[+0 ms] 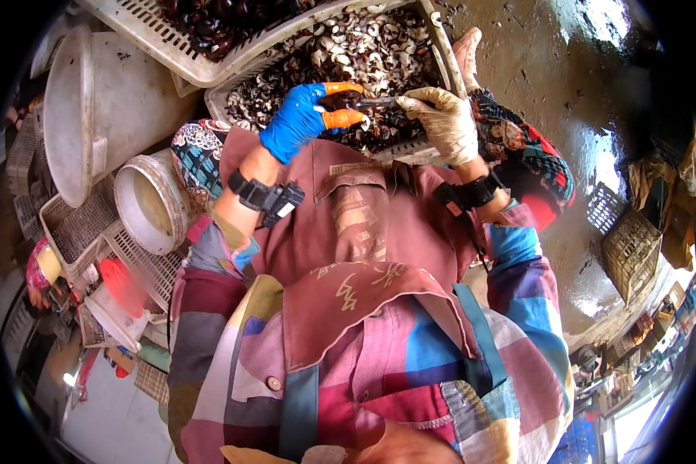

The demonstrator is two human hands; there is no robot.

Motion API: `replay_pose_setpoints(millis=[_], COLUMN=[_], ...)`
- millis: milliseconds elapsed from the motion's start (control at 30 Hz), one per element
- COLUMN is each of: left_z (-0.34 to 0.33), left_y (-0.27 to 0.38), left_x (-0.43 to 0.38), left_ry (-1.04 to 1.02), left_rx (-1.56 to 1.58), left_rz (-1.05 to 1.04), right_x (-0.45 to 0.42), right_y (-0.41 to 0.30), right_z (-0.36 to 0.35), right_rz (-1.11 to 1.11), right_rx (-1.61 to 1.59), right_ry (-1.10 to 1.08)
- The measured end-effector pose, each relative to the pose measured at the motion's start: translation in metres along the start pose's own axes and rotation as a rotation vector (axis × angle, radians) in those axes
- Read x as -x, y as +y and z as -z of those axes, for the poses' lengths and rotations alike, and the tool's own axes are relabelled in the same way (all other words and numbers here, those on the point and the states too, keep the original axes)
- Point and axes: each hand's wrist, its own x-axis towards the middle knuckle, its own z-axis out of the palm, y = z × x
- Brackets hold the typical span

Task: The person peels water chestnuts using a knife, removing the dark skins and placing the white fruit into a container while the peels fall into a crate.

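Note:
My left hand (296,119), in a blue glove with orange covers on thumb and forefinger, grips a dark brown corm (343,101) that looks like a water chestnut. In a pale, stained glove, my right hand (443,123) holds a small metal peeling blade (378,102), its tip against or close beside the corm. The exact contact is hidden by the fingers. Both hands are over a pale plastic crate (452,64) full of white and dark peelings (377,43). Behind it, another slotted crate (206,72) contains whole dark corms (220,23).
At my left, a large white tub (130,104) lies tipped on its side near a white bucket (153,203). Stacked plastic baskets (75,226) and a red basket (122,287) lie beyond. Wet, muddy floor (533,75) stretches to my right, with another crate (632,252).

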Motion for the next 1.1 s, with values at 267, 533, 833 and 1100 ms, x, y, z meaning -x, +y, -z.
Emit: replay_pose_setpoints(millis=[267,533,833,1100], left_z=[-0.048,-0.035,-0.043,-0.036], left_y=[-0.032,-0.009,-0.023,-0.017], left_x=[-0.004,-0.002,0.001,0.004], left_ry=[0.265,0.223,0.15,0.17], left_rx=[0.213,0.487,0.205,0.292], left_rz=[0.053,0.026,-0.02,0.134], right_x=[-0.014,-0.008,0.018,0.009], right_y=[0.007,-0.002,0.012,0.014], right_z=[-0.044,-0.007,-0.019,-0.014], right_rz=[-0.036,-0.073,0.251,-0.087], right_rx=[0.04,-0.238,-0.04,-0.37], right_ry=[0.123,0.122,0.075,0.128])
